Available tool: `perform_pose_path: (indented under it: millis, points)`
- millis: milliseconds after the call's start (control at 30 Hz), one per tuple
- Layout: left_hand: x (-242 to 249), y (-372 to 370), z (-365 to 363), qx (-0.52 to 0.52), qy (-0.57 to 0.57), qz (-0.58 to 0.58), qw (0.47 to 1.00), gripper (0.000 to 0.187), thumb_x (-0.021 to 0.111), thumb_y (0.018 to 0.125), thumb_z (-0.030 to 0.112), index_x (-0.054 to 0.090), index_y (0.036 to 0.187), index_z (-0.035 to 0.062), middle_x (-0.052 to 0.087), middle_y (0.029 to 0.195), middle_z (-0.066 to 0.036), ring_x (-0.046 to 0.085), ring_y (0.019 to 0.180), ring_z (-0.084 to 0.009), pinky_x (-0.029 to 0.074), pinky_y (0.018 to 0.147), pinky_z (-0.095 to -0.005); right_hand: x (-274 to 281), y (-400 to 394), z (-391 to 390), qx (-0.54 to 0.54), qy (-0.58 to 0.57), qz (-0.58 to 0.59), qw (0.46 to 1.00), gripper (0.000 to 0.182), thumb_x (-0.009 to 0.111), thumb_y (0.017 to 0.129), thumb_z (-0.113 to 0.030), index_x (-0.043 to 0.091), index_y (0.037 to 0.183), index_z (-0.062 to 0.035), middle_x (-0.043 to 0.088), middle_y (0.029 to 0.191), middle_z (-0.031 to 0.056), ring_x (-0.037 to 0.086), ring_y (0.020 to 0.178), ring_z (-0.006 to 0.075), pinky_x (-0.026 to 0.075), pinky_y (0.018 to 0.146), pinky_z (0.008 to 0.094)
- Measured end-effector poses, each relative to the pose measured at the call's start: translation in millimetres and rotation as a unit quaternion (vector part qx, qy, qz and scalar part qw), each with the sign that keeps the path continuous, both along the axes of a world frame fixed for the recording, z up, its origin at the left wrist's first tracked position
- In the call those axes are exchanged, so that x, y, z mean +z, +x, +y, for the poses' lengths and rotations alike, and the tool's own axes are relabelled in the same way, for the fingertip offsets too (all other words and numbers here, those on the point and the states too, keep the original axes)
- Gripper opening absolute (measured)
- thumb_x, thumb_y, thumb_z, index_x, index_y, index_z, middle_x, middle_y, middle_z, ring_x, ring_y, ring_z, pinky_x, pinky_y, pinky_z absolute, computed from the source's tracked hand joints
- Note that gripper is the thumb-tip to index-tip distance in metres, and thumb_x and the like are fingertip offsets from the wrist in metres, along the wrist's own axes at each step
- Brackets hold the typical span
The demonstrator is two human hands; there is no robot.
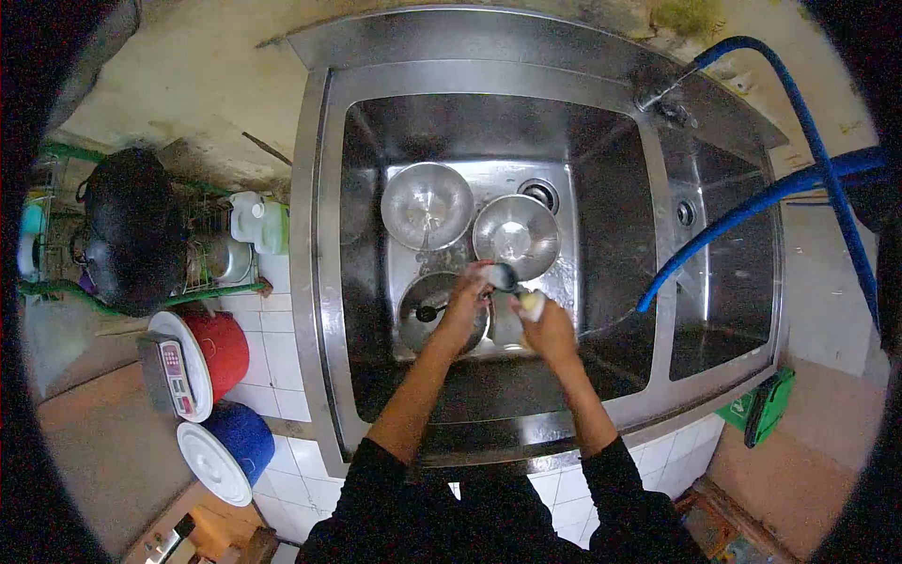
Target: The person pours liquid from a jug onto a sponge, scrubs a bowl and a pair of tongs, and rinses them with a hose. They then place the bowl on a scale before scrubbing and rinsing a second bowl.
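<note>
Over the sink, my left hand (464,305) is closed around a dark round-headed ladle (505,276), its outline blurred. My right hand (550,331) grips a yellow and white sponge (532,304) close beside the ladle. Just beyond my hands, a metal bowl (517,235) sits on the sink floor, with a second metal bowl (427,207) to its left. Below my left hand is a third metal bowl (413,334), partly hidden by the hand and forearm. Another dark ladle (427,313) lies in it.
Steel walls (615,254) surround the deep basin, which has a drain (539,194) at the back. A blue hose (733,211) reaches in over the divider from the smaller basin (719,320). At left stand a red bucket (225,348), a blue bucket (246,446) and a rack holding a black wok (136,230).
</note>
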State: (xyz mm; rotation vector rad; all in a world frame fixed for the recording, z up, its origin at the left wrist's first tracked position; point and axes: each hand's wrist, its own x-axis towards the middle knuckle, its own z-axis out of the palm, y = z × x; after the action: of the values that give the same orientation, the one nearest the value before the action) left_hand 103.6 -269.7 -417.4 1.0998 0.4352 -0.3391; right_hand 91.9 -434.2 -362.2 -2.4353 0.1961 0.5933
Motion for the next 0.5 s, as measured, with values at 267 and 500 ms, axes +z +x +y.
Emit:
perform_pose_path:
  millis: [267,500]
  points:
    - [-99.7,-59.4,1.8,0.113,-0.054,0.414,0.901,0.055,0.048,0.083,0.053,0.045,0.114,0.0072,0.051,0.106,-0.014,0.052,0.092,-0.0296,0.044,0.081,-0.0478,-89.2,-13.3,-115.0,0.126,-0.302,0.061,0.943,0.066,0.053,0.081,-0.043,0.027,0.129,-0.0046,0.043,0.118,0.0318,0.049,0.1,0.0499,0.045,0.077,0.0545]
    - [-203.6,-93.1,15.9,0.323,-0.424,0.432,0.727,0.036,0.048,0.087,0.036,0.051,0.101,0.0033,0.057,0.094,-0.016,0.058,0.085,-0.0334,0.048,0.08,-0.0482,-93.8,-26.7,-126.1,0.09,-0.188,-0.229,0.951,0.055,0.059,0.078,-0.027,0.035,0.123,-0.0068,0.05,0.113,0.0274,0.052,0.094,0.0509,0.047,0.076,0.0515]
